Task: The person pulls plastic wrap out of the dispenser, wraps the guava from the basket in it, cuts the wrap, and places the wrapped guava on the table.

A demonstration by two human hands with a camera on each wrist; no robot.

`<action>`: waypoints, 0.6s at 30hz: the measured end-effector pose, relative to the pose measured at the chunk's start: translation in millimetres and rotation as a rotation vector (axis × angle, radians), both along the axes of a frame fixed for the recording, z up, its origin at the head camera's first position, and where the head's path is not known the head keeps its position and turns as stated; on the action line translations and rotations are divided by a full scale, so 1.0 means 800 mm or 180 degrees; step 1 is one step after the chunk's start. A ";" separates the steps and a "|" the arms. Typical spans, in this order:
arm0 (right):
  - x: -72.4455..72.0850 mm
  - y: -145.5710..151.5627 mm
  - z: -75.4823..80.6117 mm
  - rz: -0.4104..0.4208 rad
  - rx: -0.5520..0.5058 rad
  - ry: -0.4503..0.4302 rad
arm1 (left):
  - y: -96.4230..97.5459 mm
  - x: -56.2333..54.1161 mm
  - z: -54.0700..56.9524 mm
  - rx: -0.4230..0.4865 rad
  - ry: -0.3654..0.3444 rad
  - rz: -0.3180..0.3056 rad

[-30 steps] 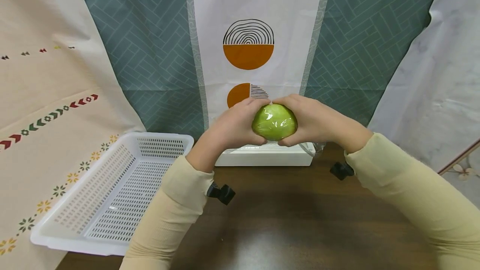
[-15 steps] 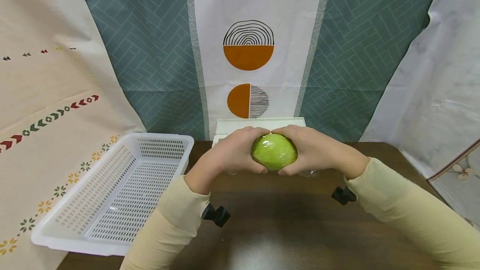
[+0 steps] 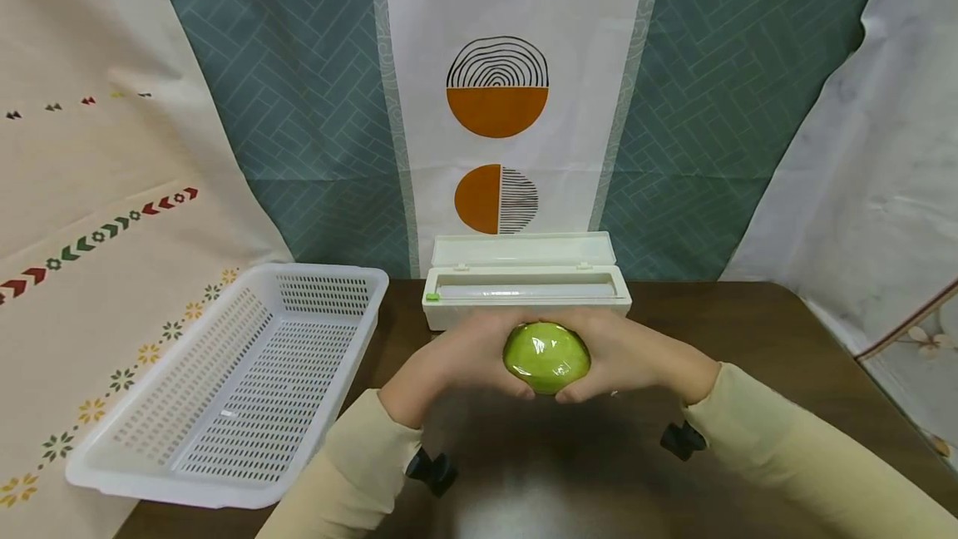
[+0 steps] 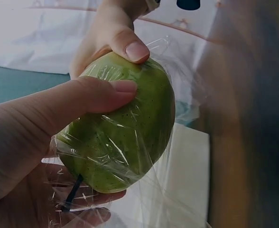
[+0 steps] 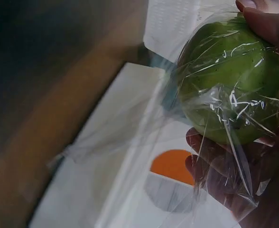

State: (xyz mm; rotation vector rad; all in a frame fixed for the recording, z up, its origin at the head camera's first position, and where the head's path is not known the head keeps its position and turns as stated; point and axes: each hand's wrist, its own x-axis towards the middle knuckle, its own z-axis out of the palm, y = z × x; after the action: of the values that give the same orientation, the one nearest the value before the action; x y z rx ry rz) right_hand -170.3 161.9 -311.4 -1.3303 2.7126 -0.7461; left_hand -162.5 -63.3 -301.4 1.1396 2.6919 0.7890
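A green pear [image 3: 547, 358] with a dark stem is wrapped in clear cling film [image 4: 144, 190], whose loose ends hang off it in both wrist views. On its left side my left hand [image 3: 479, 356] grips it, thumb lying across the skin in the left wrist view. From the other side my right hand [image 3: 617, 358] holds the same pear, fingers curled beneath it in the right wrist view. Both hands hold it above the table, in front of a white cling film dispenser [image 3: 527, 273]. The dispenser's lid is up and a roll shows inside; its lower front is partly hidden by the hands.
A white perforated plastic basket [image 3: 247, 389] stands at the left of the dark wooden table [image 3: 718, 331]. Patterned cloths [image 3: 329, 106] hang behind and to the sides. A black wrist camera [image 3: 432, 471] sits below each wrist.
Both hands have come down and toward me together, still gripping the wrapped pear. The film dispenser behind them, mostly hidden before, now shows its raised lid and roll. The basket stays put.
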 end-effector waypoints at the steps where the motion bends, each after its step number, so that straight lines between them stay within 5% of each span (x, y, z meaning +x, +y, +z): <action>1: 0.001 0.000 -0.005 0.0003 -0.0014 -0.0021 | 0.000 0.001 -0.004 0.0000 -0.0028 0.0006; 9: 0.006 0.003 -0.047 -0.0216 0.0037 -0.0190 | 0.005 0.004 -0.042 -0.0302 -0.0172 0.0155; 18: 0.006 0.001 -0.087 -0.0339 0.0064 -0.0235 | 0.013 0.011 -0.082 -0.0553 0.0099 0.0178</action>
State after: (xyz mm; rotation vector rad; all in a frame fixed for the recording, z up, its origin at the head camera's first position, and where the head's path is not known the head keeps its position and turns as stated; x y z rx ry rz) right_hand -165.3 162.6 -381.4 -1.1382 2.7429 -0.7574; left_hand -154.1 -52.9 -367.4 1.0496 2.7646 0.5357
